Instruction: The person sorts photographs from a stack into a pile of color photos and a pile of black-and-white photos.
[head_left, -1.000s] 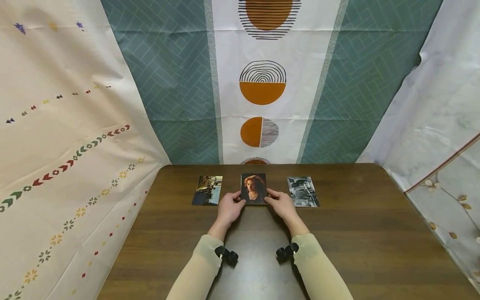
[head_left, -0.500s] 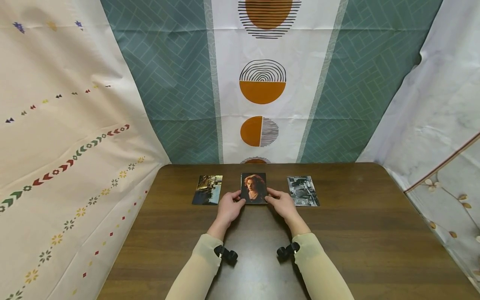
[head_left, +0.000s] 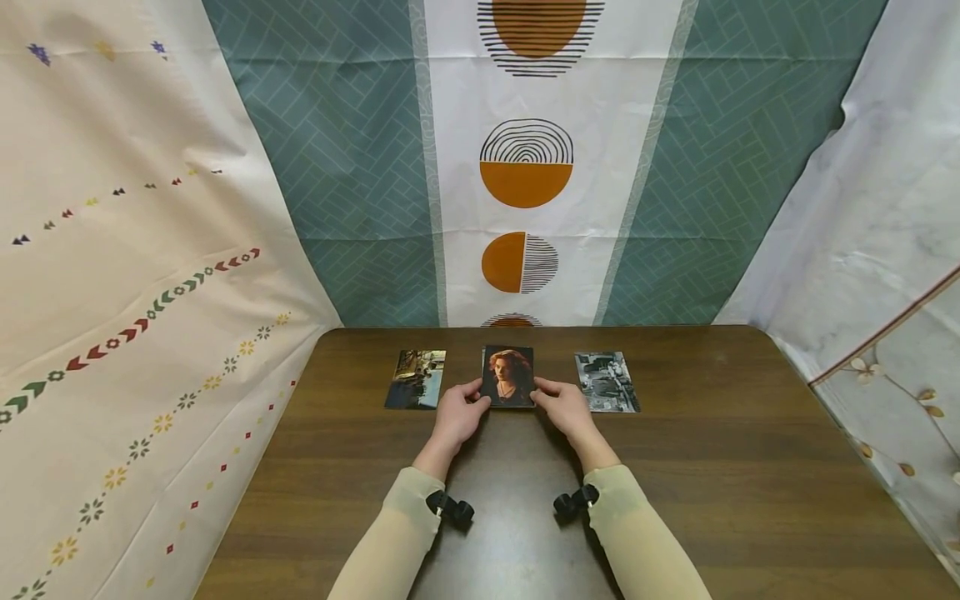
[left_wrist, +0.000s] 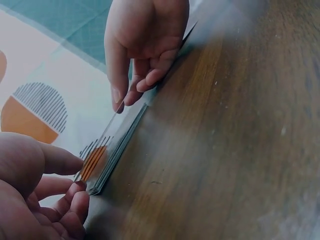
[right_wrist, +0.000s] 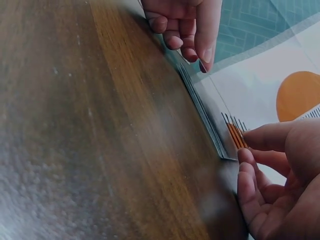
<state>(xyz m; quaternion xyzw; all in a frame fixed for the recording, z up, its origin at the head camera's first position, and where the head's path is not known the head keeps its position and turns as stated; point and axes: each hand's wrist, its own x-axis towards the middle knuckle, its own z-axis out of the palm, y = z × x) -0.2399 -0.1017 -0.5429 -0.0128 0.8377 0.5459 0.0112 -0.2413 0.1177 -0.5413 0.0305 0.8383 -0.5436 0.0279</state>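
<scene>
Both hands hold a photo card with a portrait on it, one at each side, near the back middle of the table. My left hand pinches its left edge between thumb and fingers, and my right hand pinches the right edge likewise. In the wrist views the card appears nearly edge-on as a thin line, raised over a neat stack of cards on the wood. The same stack shows its layered edges in the right wrist view. From the head view the held card hides most of that stack.
On the brown wooden table, a colour photo card lies left of the hands and a black-and-white one lies to the right. Patterned cloth hangs behind the table, with more at both sides.
</scene>
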